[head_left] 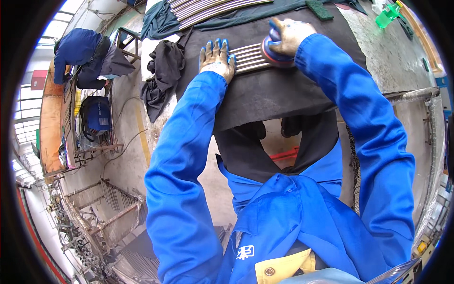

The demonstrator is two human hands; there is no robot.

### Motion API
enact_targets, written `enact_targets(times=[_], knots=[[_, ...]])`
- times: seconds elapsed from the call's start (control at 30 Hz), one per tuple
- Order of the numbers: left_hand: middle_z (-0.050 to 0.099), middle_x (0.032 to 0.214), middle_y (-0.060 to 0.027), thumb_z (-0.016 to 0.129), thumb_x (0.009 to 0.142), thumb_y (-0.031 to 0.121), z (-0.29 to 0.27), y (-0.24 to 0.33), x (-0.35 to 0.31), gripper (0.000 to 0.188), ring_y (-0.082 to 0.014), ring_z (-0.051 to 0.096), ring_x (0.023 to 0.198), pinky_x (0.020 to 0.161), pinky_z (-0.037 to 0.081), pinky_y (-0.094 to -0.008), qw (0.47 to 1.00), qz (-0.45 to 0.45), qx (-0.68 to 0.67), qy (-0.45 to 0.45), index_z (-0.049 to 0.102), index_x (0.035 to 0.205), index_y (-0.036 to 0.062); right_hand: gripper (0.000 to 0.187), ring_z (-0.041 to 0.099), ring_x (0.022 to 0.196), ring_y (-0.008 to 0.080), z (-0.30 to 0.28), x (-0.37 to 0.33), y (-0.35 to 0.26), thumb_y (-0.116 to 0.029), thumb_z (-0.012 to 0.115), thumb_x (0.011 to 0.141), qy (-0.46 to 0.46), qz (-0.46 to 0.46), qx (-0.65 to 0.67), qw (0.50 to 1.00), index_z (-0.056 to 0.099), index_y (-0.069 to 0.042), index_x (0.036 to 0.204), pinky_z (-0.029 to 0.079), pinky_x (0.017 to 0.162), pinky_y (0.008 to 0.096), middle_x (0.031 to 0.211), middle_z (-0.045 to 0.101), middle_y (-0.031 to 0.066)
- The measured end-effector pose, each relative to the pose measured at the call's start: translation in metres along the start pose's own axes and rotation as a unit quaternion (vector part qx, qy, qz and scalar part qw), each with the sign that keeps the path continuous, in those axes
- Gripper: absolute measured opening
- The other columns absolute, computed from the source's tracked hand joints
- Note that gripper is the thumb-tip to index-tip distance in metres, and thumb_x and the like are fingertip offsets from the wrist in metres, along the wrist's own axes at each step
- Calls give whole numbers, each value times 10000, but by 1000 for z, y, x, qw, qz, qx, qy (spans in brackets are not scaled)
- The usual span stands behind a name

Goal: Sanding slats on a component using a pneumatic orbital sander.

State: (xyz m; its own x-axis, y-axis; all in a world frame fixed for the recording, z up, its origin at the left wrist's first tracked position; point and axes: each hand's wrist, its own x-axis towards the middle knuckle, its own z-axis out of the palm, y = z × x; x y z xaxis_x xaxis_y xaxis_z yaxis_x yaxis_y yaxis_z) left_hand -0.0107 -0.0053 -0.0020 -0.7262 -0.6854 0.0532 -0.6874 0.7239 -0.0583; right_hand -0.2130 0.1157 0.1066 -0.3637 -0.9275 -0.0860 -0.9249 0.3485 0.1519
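Observation:
Several thin silver metal bars [249,57] lie side by side on a dark cloth [279,92] spread over the table. My left hand [218,60], in a white glove with blue fingertips, rests flat on their left end with the fingers stretched out. At the right end my right hand [289,39], gloved the same way, is closed around a round red-and-blue disc tool [276,57], which looks like a hand sander and sits on the bars. The fingers partly hide the tool's top.
More metal bars [203,12] lie on green cloth at the far side, near a green scouring pad [319,9]. A green bottle [388,15] stands far right. Crumpled black cloth [163,71] hangs at the left edge. Another person [80,52] bends over a bench beyond a blue machine [97,116].

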Motion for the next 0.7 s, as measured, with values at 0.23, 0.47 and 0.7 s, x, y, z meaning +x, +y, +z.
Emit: enact_targets(times=[0.23,0.47,0.7], knots=[[269,1549,-127,282,970,445,5,-2,3,622,-323,156,1457,1187,50,-447,1000,-1,-7,20,279,1495,112,743,596,1140,280,0,12,-10,-526,609,845,-14,-25,25,999,348,-196,1456,493,965,399,1284,568,139],[276,1546,-126,280,971,447,6,-4,8,620,-319,161,1456,1188,50,-443,1000,2,-17,25,288,1492,111,739,599,1131,285,2,14,-4,-527,607,842,-24,-16,22,999,354,-192,1451,492,962,395,1281,569,140],[271,1549,-125,282,973,446,6,-7,13,618,-315,167,1455,1190,53,-441,1000,-5,-4,18,287,1491,110,736,603,1122,289,-2,13,4,-527,605,840,-26,-5,26,999,360,-188,1446,490,959,391,1279,569,141]])
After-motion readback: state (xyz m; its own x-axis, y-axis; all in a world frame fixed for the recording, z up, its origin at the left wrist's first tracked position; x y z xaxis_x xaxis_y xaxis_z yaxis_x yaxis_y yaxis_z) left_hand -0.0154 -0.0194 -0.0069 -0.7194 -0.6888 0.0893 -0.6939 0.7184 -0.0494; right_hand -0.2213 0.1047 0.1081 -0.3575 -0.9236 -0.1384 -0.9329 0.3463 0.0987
